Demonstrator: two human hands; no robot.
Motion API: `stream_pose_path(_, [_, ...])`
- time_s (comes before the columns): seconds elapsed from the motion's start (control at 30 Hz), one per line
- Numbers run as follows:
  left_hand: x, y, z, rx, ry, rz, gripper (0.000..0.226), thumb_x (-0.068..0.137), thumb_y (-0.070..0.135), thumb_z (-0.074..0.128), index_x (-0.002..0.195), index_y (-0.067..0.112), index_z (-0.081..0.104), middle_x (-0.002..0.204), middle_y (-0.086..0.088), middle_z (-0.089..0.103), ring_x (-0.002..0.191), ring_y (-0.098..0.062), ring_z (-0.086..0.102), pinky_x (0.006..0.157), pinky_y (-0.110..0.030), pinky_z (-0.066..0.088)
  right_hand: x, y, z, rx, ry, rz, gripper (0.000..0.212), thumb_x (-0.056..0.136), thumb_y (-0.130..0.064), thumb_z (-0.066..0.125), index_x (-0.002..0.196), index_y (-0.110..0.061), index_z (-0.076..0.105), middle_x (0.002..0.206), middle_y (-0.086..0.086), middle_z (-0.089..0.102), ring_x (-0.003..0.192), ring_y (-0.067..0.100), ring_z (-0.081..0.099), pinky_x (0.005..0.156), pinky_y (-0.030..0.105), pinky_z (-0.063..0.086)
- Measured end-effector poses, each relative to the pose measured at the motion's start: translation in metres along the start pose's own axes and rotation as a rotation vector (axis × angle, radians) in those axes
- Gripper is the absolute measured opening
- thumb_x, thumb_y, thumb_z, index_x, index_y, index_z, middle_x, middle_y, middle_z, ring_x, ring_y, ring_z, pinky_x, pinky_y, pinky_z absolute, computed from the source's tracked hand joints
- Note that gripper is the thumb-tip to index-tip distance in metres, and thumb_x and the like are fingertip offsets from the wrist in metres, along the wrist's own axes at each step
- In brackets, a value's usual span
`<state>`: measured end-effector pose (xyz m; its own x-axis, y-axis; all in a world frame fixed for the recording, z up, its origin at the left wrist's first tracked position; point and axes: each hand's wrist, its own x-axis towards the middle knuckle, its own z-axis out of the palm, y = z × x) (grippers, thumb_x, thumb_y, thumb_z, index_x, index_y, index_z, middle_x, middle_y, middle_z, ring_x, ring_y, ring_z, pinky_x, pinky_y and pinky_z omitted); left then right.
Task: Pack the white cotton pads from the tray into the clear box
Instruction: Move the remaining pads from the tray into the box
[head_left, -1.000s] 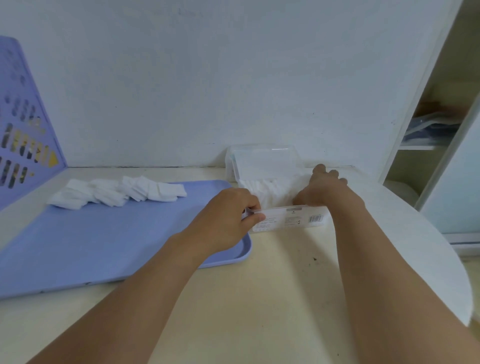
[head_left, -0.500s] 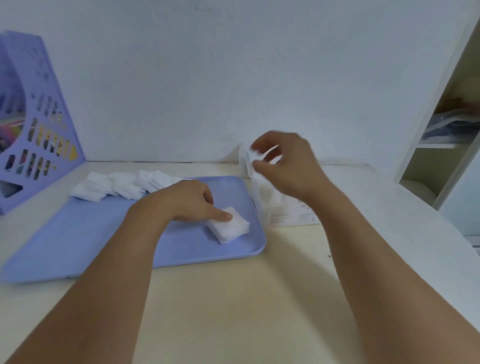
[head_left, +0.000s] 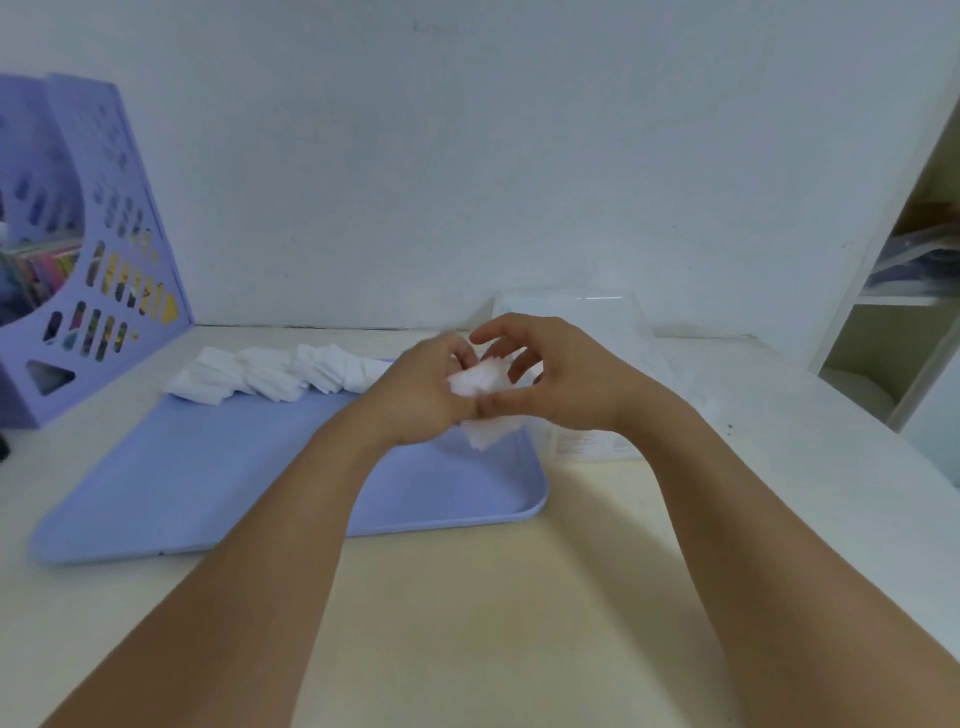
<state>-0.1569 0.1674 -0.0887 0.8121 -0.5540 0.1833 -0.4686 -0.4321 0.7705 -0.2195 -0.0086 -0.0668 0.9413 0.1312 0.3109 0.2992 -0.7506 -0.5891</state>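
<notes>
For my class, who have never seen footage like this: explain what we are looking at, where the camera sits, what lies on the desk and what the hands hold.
There is no machine here. A person wears a camera on the head, so it looks forward and down along their own arms. The left hand and right hand meet above the right end of a blue tray and together hold a small stack of white cotton pads. More pads lie in a row along the tray's far edge. Behind the right hand stands a clear box, largely hidden. A purple file holder stands at the far left.
</notes>
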Motion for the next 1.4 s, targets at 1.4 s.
stream_pose_path(1.4, [0.001, 0.041, 0.031, -1.327, 0.176, -0.273, 0.044, 0.106, 0.043, 0.043, 0.126, 0.010, 0.065, 0.115, -0.009, 0.075, 0.103, -0.019, 0.074, 0.083, -0.028, 0.058, 0.000, -0.012, 0.014, 0.091, 0.055, -0.065, 0.078, 0.096, -0.017, 0.053, 0.163, -0.018, 0.013, 0.165, -0.002, 0.028, 0.152, 0.012, 0.024, 0.123, 0.030, 0.022])
